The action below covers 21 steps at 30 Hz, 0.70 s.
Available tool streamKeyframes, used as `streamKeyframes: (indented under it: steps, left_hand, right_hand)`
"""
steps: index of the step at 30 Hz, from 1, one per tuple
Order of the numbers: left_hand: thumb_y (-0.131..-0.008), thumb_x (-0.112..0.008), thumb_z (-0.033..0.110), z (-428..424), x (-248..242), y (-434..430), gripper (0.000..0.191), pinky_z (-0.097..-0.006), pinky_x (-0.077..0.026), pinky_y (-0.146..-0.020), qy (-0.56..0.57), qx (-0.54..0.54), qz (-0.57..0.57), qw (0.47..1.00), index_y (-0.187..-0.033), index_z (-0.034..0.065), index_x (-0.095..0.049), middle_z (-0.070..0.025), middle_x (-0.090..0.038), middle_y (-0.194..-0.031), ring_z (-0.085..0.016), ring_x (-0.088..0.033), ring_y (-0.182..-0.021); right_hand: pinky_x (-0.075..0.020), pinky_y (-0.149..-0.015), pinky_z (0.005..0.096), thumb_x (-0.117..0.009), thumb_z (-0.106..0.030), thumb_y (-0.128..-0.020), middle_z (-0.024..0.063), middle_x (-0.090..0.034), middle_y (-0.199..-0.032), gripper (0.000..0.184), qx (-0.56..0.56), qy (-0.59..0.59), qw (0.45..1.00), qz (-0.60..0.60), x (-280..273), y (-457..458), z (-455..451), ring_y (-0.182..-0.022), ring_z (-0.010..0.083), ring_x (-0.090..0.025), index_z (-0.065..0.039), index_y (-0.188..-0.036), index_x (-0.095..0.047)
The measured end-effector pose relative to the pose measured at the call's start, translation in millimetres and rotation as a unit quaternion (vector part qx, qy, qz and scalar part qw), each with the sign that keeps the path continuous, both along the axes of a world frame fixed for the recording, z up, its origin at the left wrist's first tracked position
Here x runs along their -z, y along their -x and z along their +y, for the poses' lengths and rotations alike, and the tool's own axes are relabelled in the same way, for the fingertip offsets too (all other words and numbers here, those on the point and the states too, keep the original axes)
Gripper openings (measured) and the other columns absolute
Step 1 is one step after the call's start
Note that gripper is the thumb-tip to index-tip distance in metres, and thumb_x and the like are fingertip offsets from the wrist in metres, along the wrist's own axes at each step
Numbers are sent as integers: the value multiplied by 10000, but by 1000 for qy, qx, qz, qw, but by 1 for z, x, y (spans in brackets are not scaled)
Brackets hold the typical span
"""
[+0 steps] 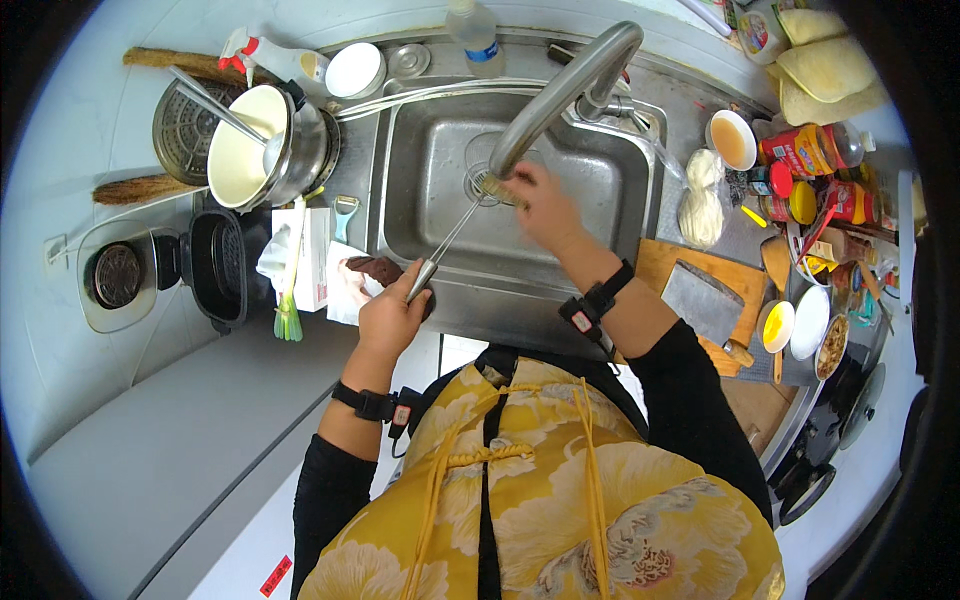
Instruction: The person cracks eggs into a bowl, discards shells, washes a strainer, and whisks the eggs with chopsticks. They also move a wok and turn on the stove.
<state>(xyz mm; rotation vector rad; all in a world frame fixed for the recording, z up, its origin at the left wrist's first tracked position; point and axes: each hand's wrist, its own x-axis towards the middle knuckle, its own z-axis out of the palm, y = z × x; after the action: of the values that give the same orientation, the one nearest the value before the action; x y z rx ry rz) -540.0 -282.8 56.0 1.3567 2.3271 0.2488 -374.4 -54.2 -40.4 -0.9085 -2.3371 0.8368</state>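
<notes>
My left hand (391, 315) grips the metal handle of a long-shafted utensil (455, 234) near the front left edge of the sink (442, 289). Its far end reaches under the spout of the curved metal faucet (559, 97), above the drain. There, a yellowish-brown piece (504, 190) lies against my right hand (546, 206), which is blurred; whether its fingers close on that piece or on the utensil's end cannot be told. A dark brown cloth or similar item (375, 268) lies beside my left hand.
On the left stand a pot with a cream inner bowl (234, 176), a spring onion (289, 307) and a peeler (345, 217). To the right, a cleaver (701, 300) rests on a wooden cutting board (656, 262), near bowls (811, 322), jars (801, 202) and white noodle-like bundles (701, 210).
</notes>
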Motion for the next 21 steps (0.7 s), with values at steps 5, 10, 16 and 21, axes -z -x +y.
streamKeyframes:
  steps: [5, 10, 16, 21]
  left_hand:
    - [-850, -647, 280, -1, 6, -6, 460, -396, -511, -647, -4, -31, -59, 998, -1294, 231, -536, -144, -677, -872, -327, -656, -755]
    - [-857, -639, 293, 3, 5, -12, 459, -400, -515, -655, 1, -51, -87, 995, -1298, 229, -529, -148, -681, -898, -338, -657, -770]
    - [-861, -634, 296, 19, 4, -17, 461, -401, -517, -657, 38, -30, -84, 995, -1303, 225, -524, -142, -685, -889, -331, -660, -764]
    - [-859, -636, 296, 18, 3, -20, 476, -401, -516, -648, 12, 4, -93, 996, -1314, 226, -517, -138, -685, -898, -327, -660, -763]
  right_hand:
    - [-503, -805, 389, -624, -24, -718, 65, -551, -1140, 537, -14, -8, 1000, 6, 8, -3, -11, -996, 306, -560, -226, -1215, -597]
    - [-494, -825, 386, -626, -24, -704, 85, -556, -1121, 551, 143, 25, 988, 49, 9, -14, -18, -990, 306, -561, -218, -1218, -603]
    - [-490, -824, 385, -634, -32, -707, 70, -546, -1128, 550, 6, -2, 1000, -3, 3, -20, -14, -984, 298, -562, -215, -1224, -597]
    - [-501, -788, 386, -650, -50, -710, 63, -551, -1072, 525, 67, -18, 998, -5, 3, -18, -6, -970, 280, -567, -220, -1204, -604]
